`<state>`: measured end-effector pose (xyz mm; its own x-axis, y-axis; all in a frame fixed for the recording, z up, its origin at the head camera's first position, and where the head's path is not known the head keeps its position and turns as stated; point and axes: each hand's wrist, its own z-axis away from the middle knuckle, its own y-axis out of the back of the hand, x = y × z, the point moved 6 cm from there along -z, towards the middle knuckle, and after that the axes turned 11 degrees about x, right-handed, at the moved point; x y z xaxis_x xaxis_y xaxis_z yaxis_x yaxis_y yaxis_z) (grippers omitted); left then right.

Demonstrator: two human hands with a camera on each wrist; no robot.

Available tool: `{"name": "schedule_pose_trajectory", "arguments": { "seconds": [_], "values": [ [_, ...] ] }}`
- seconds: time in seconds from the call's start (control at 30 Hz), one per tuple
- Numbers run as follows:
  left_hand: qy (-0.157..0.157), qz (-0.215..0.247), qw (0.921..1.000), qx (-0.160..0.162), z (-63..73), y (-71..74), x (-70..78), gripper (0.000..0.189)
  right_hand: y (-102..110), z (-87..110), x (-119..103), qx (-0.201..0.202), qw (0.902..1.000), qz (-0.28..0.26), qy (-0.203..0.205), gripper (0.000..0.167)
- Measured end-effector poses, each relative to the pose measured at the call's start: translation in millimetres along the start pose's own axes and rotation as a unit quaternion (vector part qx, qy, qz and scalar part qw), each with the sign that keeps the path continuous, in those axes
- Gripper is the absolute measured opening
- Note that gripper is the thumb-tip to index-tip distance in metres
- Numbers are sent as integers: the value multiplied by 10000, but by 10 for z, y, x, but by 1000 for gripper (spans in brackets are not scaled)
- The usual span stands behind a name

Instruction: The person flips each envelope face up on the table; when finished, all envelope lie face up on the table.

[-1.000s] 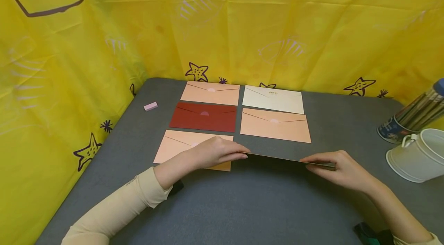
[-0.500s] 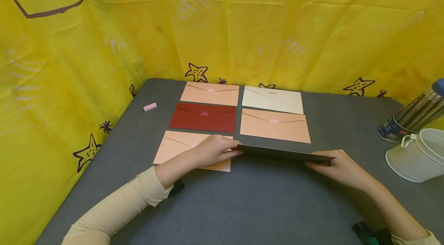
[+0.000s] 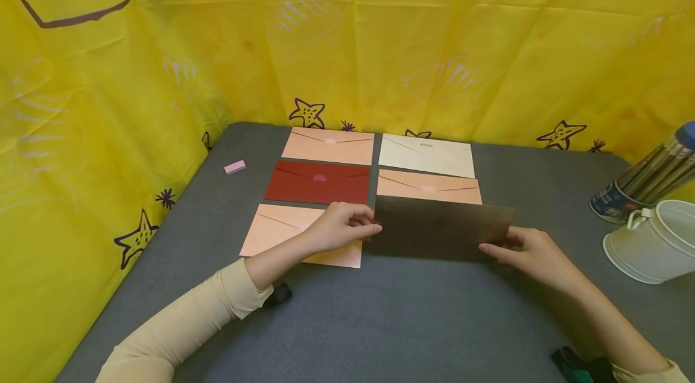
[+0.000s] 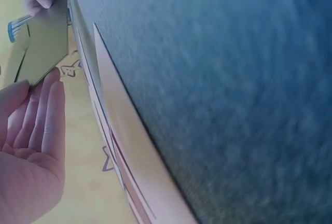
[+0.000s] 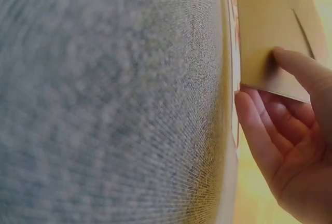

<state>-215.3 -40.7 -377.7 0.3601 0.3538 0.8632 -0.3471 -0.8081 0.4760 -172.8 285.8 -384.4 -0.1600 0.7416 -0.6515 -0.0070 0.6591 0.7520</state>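
Both hands hold one envelope (image 3: 442, 229) by its two short ends, tilted up over the table. Its near face looks dark and shadowed in the head view, yellowish with flap lines in the wrist views. My left hand (image 3: 342, 229) pinches the left end between thumb and fingers. At the other end, my right hand (image 3: 534, 256) grips it with the thumb on the near face (image 5: 259, 32) and the fingers behind. Just beyond, a peach envelope (image 3: 404, 184) is partly covered by it. Below my left hand lies another peach envelope (image 3: 277, 226).
A red envelope (image 3: 320, 184), a peach one (image 3: 326, 154) and a cream one (image 3: 423, 157) lie farther back in two columns. A pink eraser (image 3: 235, 167) sits at the left. On the right stand a pencil cup (image 3: 616, 202) and a white pail (image 3: 651, 250). Yellow cloth (image 3: 353, 51) hangs behind.
The held envelope has turned from nearly edge-on to showing its broad near face, its top edge tipping up and away. Both hands keep their places at its ends.
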Motion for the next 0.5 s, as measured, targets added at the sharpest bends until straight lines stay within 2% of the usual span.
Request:
{"name": "schedule_pose_trajectory", "arguments": {
  "seconds": [0.13, 0.23, 0.4, 0.5],
  "values": [
    [867, 824, 9928, 49, 18, -15, -69, 26, 6, -7, 16, -7, 10000, 76, -22, 23],
    [1258, 1174, 9850, 109, 35, -31, -102, 32, 5, -5, 24, -20, 9999, 135, -27, 25],
    [1501, 1270, 9804, 130, 60, -53, -129, 41, -25, 8, 35, -242, 9993, 19, -295, 29],
    [1540, 1195, 9808, 104, 74, -66, -133, 47, -58, 13, 42, -395, 9979, -36, -519, 45]
  ]
}}
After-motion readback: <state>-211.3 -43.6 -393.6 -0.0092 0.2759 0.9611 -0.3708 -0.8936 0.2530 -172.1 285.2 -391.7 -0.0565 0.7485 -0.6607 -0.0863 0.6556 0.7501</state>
